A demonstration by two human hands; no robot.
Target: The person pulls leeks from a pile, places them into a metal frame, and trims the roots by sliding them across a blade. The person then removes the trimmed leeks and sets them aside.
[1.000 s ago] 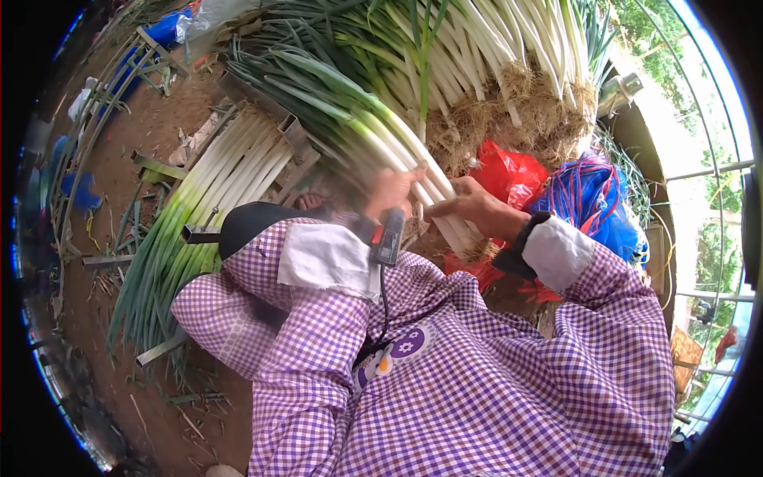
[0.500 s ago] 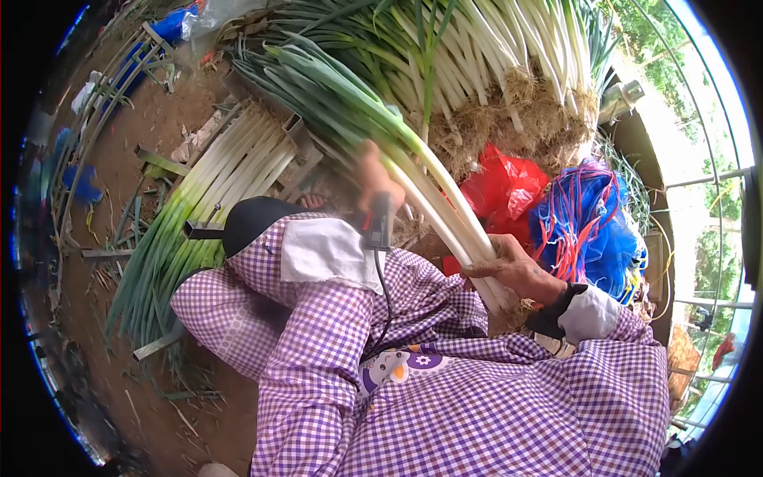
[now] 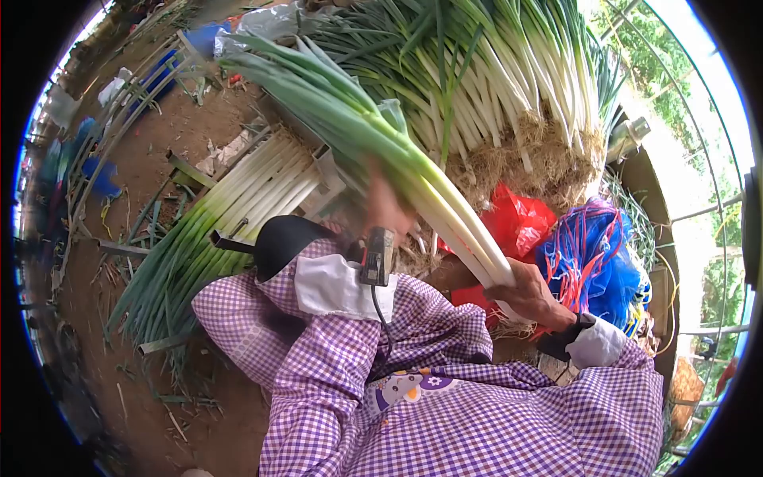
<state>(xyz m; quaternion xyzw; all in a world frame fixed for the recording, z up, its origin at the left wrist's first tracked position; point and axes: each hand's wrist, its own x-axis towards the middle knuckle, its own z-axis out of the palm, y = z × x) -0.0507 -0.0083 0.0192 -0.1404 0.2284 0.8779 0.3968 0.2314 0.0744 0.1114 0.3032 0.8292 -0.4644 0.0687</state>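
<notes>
While littered soil [image 3: 222,429] lies left of our fingers, greenery [image 3: 656,60] right, our right hand [image 3: 534,296] closes round the leeks [image 3: 455,208] near their white ends. Our left hand [image 3: 388,208] blurs beside them, finger spread unclear.

Looks like a farm packing shelter: floored with bare dirt [image 3: 230,429], littered with leaf scraps [image 3: 191,400], heaped with rooted green onions [image 3: 509,87], edged with thin poles [image 3: 719,329], opening onto leafy greenery [image 3: 656,67] in daylight.
</notes>
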